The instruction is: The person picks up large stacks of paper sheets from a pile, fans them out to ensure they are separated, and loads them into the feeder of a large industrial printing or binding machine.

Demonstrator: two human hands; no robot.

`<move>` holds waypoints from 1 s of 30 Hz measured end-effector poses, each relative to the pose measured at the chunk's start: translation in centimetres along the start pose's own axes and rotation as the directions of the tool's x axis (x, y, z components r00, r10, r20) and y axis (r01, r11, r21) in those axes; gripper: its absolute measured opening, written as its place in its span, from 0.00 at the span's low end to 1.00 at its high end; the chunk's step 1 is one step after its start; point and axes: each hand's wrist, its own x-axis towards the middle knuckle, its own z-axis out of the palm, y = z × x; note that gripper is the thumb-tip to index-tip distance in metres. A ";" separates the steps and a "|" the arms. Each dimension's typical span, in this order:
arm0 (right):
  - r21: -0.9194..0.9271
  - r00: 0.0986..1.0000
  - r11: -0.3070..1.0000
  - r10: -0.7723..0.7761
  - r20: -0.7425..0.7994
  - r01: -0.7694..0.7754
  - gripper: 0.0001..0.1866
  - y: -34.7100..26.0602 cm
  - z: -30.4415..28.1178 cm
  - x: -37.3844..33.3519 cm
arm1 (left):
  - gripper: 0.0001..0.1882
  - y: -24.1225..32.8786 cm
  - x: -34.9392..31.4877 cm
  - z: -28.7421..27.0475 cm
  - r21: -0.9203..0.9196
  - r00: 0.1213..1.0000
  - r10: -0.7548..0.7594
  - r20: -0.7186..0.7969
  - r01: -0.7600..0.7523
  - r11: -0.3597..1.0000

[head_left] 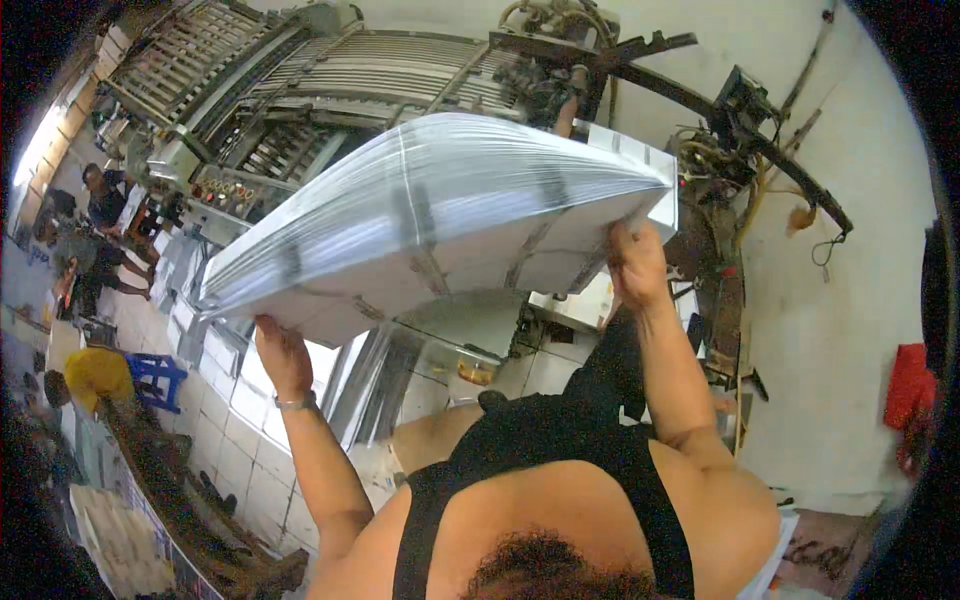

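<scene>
I hold a thick stack of large white printed sheets [430, 215] raised in front of me, its edge bowed and fanned. My left hand [283, 355] grips the stack's lower left corner from underneath; a metal bracelet sits on that wrist. My right hand [636, 262] clutches the stack's right end, fingers curled over the edge. Both arms reach up from the lower part of the view. The stack hides most of what lies beneath it.
A large dark printing machine [330, 90] with slatted racks fills the back. More white sheets [450, 330] lie on a surface below the stack. Several people [90, 250] sit at the far left near a blue stool [155, 378]. A white wall [840, 330] stands right.
</scene>
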 end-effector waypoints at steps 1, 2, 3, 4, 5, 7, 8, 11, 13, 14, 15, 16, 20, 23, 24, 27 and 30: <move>-0.054 0.999 0.998 0.035 -0.003 -0.035 0.07 -0.1 -0.3 -0.3 | 0.23 -1.4 -0.4 -0.5 -0.133 0.994 -0.094 0.048 0.100 0.986; -0.104 0.997 0.991 0.082 -0.005 -0.082 0.08 0.1 -0.4 -0.8 | 0.25 -2.5 -0.9 -1.0 -0.256 0.977 -0.182 0.108 0.204 0.945; -0.181 0.997 0.980 0.083 0.001 -0.081 0.10 1.1 -1.1 -1.1 | 0.25 -1.8 -1.0 0.5 -0.567 0.935 -0.337 0.109 0.336 0.752; -0.252 0.996 0.964 0.091 0.011 -0.085 0.12 2.0 -1.6 -1.2 | 0.24 -2.1 -0.9 0.6 -0.582 0.947 -0.301 0.111 0.307 0.753; -0.281 0.997 0.959 0.061 0.046 -0.046 0.15 2.5 -1.8 -0.9 | 0.24 -2.7 -0.6 0.1 -0.599 0.958 -0.264 0.113 0.278 0.751; -0.220 0.993 0.975 0.046 0.105 -0.022 0.17 2.8 -2.4 0.7 | 0.22 -3.5 0.7 -1.4 -0.584 0.946 -0.151 0.288 0.299 0.755; -0.182 0.989 0.983 0.042 0.140 -0.016 0.18 3.2 -2.3 1.0 | 0.23 -5.6 1.0 -2.4 -0.631 0.936 -0.280 0.213 0.351 0.692; -0.155 0.993 0.983 0.104 0.052 -0.095 0.19 3.5 -1.6 1.2 | 0.24 -3.3 2.0 0.6 -0.560 0.961 -0.228 0.158 0.277 0.781; -0.193 0.992 0.980 0.077 0.095 -0.058 0.20 3.6 -1.1 1.7 | 0.24 -4.1 2.6 -0.1 -0.422 0.955 -0.243 0.170 0.294 0.858; -0.217 0.992 0.975 0.069 0.110 -0.044 0.20 3.6 -1.0 2.0 | 0.23 -4.4 2.9 0.1 -0.346 0.952 -0.261 0.160 0.301 0.889; -0.220 0.994 0.974 0.074 0.079 -0.055 0.21 3.8 -1.0 2.0 | 0.22 -4.2 3.2 1.0 -0.254 0.948 -0.295 0.121 0.317 0.914; -0.215 0.995 0.975 0.074 0.063 -0.059 0.21 3.9 -0.5 2.5 | 0.23 -3.6 3.5 1.4 -0.264 0.956 -0.271 0.109 0.291 0.920; -0.201 0.996 0.979 0.042 0.085 -0.024 0.21 3.3 -1.0 2.4 | 0.27 -3.9 3.2 0.2 -0.405 0.955 -0.221 0.199 0.286 0.868; -0.268 0.996 0.962 -0.036 0.081 0.057 0.20 3.4 -2.3 1.7 | 0.19 -3.8 2.5 1.3 -0.376 0.952 -0.266 0.152 0.305 0.875; -0.284 0.997 0.957 -0.037 0.073 0.056 0.21 3.6 -2.3 1.6 | 0.19 -4.1 2.3 1.6 -0.259 0.944 -0.316 0.095 0.330 0.908; -0.280 0.999 0.960 -0.012 0.038 0.022 0.24 4.0 -2.0 1.1 | 0.18 -4.0 2.7 2.4 -0.098 0.952 -0.294 0.081 0.301 0.949; -0.246 0.999 0.968 0.048 -0.001 -0.047 0.29 3.5 -1.6 0.9 | 0.17 -4.7 3.0 1.4 -0.051 0.942 -0.319 0.107 0.326 0.944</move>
